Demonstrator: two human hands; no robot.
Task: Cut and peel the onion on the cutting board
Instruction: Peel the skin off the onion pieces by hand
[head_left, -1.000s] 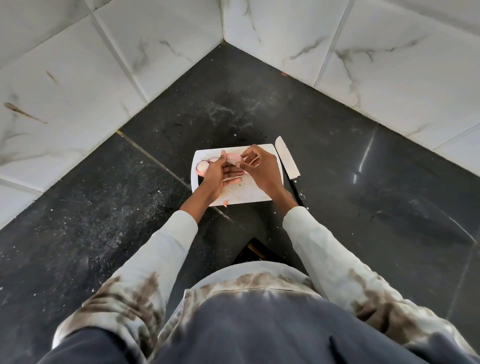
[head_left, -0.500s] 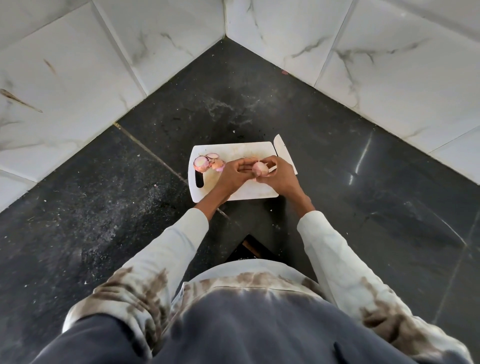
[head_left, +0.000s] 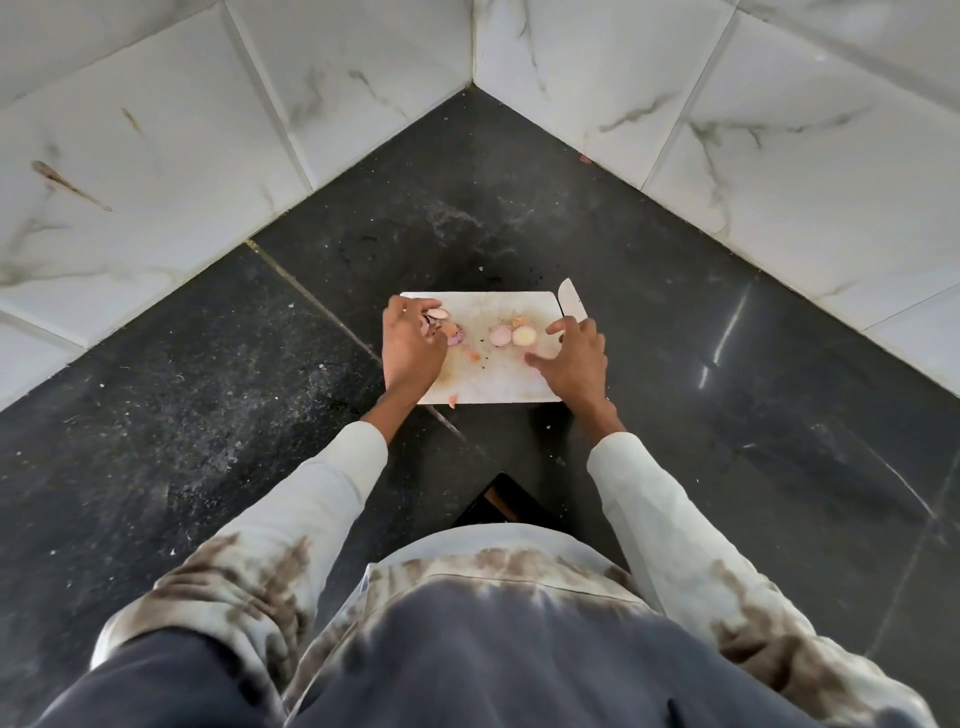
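Two peeled onion halves (head_left: 511, 336) sit loose on board (head_left: 488, 379); left hand (head_left: 413, 345) clutches peels (head_left: 441, 325), right hand (head_left: 574, 358) spread, empty; knife (head_left: 571, 306) overhangs board edge nr right hand; a careless reach could nick fingers.

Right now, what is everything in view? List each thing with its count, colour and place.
cutting board: one, white, stained, on the dark counter in the corner.
peeled onion halves: two, pale pink and cream, side by side on the board's right half.
onion peels: a small pile, purple-pink, at the board's left end.
knife: one, pale blade, off the board's right far corner.
counter: one, black stone.
wall tiles: white marble, both sides.
left hand: on the peels.
right hand: fingers spread, beside the halves.
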